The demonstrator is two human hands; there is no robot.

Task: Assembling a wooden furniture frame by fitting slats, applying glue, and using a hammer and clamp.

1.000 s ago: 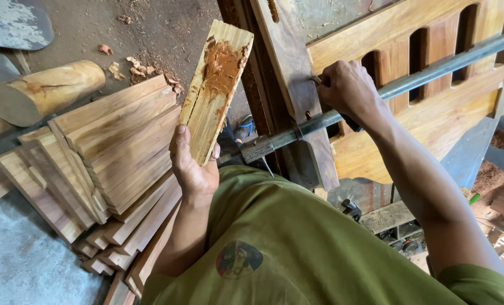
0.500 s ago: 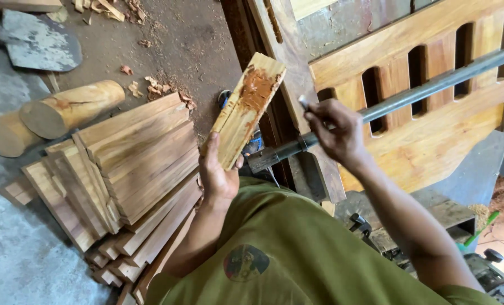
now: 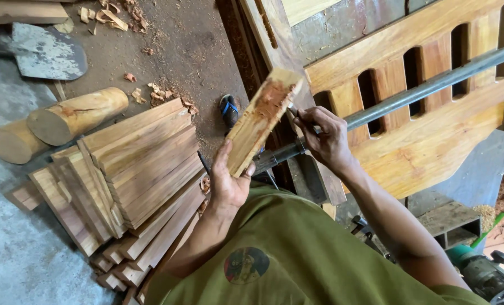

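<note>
My left hand (image 3: pixel 228 182) grips the lower end of a short wooden board (image 3: pixel 261 117) and holds it tilted up. The board's upper face carries a rough reddish patch. My right hand (image 3: pixel 323 137) is closed around a thin tool (image 3: pixel 295 114) whose tip touches the board's upper edge near that patch. Both hands hover above a long metal pipe clamp (image 3: pixel 410 94) that crosses a slatted wooden panel (image 3: pixel 427 133).
A stack of cut wooden boards (image 3: pixel 130 169) lies at the left beside my arm. Two round logs (image 3: pixel 74 114) and a shovel blade (image 3: pixel 47 53) rest on the dirt floor beyond it. A sandal (image 3: pixel 228 109) lies near the panel. A green machine (image 3: pixel 478 268) sits at the lower right.
My right hand left the pipe clamp and came over to the board's upper end with the thin tool. The board has moved right and tilted more, closer to the panel.
</note>
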